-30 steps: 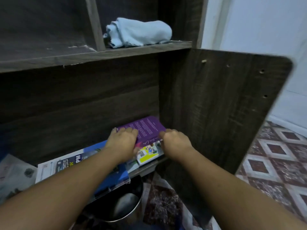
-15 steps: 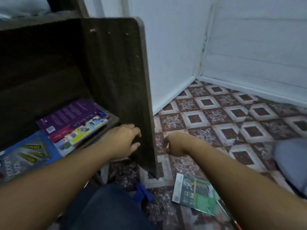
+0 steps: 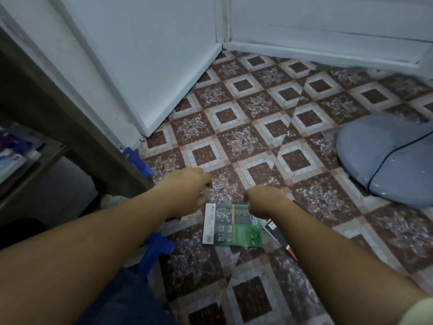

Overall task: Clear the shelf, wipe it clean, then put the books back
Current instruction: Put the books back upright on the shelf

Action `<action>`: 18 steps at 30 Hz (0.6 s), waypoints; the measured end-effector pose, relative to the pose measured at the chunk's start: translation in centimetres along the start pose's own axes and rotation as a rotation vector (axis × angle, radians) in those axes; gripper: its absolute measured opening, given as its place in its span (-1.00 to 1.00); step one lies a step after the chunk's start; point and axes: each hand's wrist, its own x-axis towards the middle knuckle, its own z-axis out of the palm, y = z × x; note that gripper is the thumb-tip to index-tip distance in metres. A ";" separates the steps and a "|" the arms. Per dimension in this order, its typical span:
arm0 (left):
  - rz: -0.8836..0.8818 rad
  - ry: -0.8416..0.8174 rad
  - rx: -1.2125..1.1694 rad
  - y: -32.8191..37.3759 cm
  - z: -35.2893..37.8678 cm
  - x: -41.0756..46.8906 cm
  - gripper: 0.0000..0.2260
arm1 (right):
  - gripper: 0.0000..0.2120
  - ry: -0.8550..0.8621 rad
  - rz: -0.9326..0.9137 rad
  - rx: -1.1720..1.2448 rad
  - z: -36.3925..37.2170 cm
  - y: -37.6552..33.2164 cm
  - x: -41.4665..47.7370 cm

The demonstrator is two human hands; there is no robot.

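Observation:
A green book (image 3: 234, 227) with a white spine strip lies flat on the patterned floor tiles. My left hand (image 3: 187, 190) hovers just left of and above its top edge, fingers loosely curled and holding nothing. My right hand (image 3: 266, 201) hangs over the book's top right corner with its fingers pointing down; I cannot tell whether they touch the book. A dark book (image 3: 277, 233) with a red corner lies partly under my right forearm. The dark wooden shelf unit (image 3: 70, 127) stands at the left, with purple and blue books (image 3: 14, 156) lying on its lower board.
A grey-blue cushion (image 3: 386, 160) with a dark cord lies on the floor at the right. Blue plastic pieces show by the shelf's foot (image 3: 136, 160) and beside my knee (image 3: 155, 250). White walls meet in a corner at the back.
My view has swung right and down, from the shelf to the floor. Both hands left the purple book on the shelf and moved over the green book.

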 end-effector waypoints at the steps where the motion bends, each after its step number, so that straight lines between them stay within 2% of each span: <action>1: 0.018 -0.008 -0.002 0.3 0.7 0.5 -0.72 | -0.71 -0.019 0.022 -0.003 1.3 0.8 0.1; 12: 0.111 -0.104 0.004 2.9 5.6 6.1 -0.70 | -0.61 -0.116 0.241 0.036 12.2 7.9 0.6; 18: 0.100 -0.140 -0.009 3.0 7.1 7.7 -0.70 | -0.24 -0.114 0.396 0.143 16.6 9.4 1.6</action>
